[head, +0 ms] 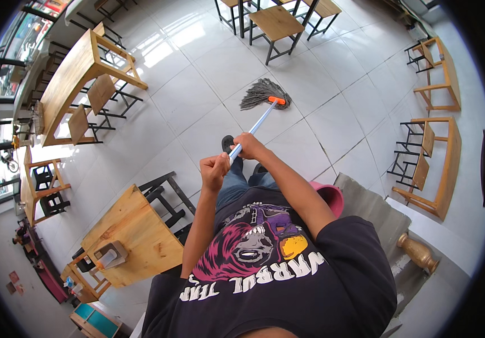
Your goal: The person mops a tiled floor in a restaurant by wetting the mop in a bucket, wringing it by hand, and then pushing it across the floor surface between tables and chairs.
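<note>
Both of my hands grip the pale blue handle [262, 119] of a string mop. My left hand [215, 171] is closed around its near end, close to my body. Farther along the shaft, my right hand [247, 146] is wrapped around it. The handle slants away to an orange mop clamp [277, 100]. Grey mop strands [261, 94] lie on the white tiled floor [208, 122], fanned out to the left of the clamp. My dark shoe [227, 143] shows just beyond my hands.
A pink bucket [331, 198] stands beside me, partly hidden by my right arm. Wooden stools [276, 23] are ahead. At left are a long wooden table [71, 80] and a nearer table [136, 236] holding a small box. More tables [447, 169] line the right wall, near concrete steps [365, 203].
</note>
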`<state>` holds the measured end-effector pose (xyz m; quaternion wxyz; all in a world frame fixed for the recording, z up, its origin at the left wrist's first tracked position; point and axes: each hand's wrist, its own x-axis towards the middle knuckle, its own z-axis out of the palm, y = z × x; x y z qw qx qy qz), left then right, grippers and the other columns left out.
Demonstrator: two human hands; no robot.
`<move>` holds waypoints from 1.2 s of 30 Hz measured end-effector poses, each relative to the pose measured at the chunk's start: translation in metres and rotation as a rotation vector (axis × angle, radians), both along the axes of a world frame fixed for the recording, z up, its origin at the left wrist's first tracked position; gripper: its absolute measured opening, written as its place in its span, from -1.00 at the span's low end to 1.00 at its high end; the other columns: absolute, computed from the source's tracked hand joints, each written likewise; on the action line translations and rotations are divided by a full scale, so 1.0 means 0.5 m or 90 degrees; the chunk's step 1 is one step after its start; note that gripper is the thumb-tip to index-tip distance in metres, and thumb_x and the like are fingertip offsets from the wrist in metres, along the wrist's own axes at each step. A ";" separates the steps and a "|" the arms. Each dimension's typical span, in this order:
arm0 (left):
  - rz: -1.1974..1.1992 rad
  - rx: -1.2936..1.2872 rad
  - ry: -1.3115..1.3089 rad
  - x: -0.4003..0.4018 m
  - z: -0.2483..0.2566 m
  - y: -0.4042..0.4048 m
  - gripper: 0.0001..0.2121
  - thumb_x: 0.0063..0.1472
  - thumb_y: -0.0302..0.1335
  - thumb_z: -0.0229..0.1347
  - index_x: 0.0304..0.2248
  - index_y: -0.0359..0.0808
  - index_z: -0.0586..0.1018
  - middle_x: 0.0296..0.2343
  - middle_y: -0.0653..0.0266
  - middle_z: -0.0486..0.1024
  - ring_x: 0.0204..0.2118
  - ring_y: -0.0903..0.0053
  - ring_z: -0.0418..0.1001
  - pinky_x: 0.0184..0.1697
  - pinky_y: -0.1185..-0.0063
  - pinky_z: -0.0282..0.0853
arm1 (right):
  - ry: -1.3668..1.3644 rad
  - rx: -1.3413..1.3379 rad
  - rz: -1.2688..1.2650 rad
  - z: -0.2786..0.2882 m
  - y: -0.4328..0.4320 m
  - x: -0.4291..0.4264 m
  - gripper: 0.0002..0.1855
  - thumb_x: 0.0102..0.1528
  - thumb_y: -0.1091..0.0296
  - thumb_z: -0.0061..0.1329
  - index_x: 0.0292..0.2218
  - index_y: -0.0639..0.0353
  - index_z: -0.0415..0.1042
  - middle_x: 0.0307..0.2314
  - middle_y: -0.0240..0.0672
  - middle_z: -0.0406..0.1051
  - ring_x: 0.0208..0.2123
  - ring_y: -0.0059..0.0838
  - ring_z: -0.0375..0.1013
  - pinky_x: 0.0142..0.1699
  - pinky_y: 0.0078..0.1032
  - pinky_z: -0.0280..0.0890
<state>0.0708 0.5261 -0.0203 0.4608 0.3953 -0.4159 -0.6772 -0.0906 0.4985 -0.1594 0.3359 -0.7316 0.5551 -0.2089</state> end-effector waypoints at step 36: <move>-0.460 0.046 -0.134 -0.088 -0.095 0.047 -0.83 0.26 -0.43 -0.02 -0.19 -0.29 0.46 -0.25 0.33 0.48 -0.21 0.61 0.44 -0.22 0.60 0.36 | -0.378 -0.591 -0.873 0.682 0.251 -0.293 -0.36 0.16 -0.18 -0.13 -0.75 0.02 0.04 -0.88 -0.54 0.03 -0.82 -0.69 0.08 -0.66 -0.63 0.08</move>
